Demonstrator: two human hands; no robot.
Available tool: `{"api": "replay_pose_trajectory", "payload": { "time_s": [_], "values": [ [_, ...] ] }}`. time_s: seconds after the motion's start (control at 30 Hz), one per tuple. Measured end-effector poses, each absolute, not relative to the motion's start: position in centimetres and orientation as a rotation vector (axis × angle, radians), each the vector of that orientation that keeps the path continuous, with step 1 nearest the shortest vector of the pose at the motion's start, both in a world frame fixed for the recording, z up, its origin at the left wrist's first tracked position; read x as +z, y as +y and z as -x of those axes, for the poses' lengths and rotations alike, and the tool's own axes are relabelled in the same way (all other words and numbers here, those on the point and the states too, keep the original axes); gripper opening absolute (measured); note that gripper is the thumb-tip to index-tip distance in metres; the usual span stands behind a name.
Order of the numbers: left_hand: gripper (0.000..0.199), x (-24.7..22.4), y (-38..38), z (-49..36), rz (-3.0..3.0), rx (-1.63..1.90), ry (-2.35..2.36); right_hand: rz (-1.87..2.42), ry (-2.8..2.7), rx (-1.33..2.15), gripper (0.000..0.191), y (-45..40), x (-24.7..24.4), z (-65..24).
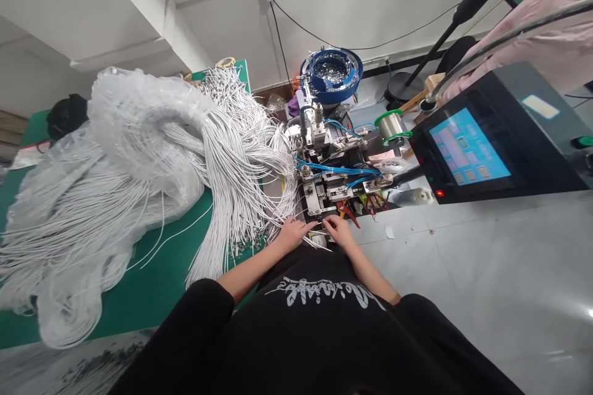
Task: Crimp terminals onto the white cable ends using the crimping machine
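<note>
My left hand [293, 234] is closed at the near edge of the machine [315, 197], its index finger and thumb pinched on a white cable [306, 236]. Just to its right, my right hand [338, 229] has its fingers drawn together at the same edge; whatever they hold is too small to make out. Between the two hands there is only a narrow gap. A large bundle of white cables [236, 166] spreads over the green table [173, 265] left of the machine, some ends reaching my left hand.
Clear plastic wrap [143, 105] covers more cables at the left. Behind the machine stands a blue bowl feeder [332, 77]. A wire spool [391, 128] and a touchscreen [469, 147] are to the right, with red-handled pliers [351, 215] near my right hand. A person in pink [551, 31] is at the upper right.
</note>
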State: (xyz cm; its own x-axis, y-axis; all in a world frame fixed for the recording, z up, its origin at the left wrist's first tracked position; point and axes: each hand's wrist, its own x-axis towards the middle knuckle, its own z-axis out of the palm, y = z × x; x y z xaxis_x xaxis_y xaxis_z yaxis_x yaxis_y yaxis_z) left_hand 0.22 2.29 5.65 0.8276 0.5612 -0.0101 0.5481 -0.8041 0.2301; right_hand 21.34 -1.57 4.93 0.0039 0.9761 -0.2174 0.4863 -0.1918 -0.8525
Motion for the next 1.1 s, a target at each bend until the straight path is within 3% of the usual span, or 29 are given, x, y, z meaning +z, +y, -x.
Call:
{"api": "replay_pose_trajectory", "payload": {
  "time_s": [0.13, 0.53, 1.1],
  "values": [
    [0.044, 5.4, 2.6, -0.6, -2.796, 0.038, 0.845, 1.795, -1.672, 1.039, 0.030, -1.3, 4.1, -21.7],
    [0.065, 4.6, 2.6, -0.5, -2.800, -0.077, 0.890, 1.775, -1.626, 1.187, 0.029, -0.8, 2.3, -21.7],
    [0.059, 5.2, 2.4, -0.4, -2.854, -0.092, 0.909, 1.868, -1.368, 1.285, 0.035, -1.0, 1.0, -21.4]
  ]
}}
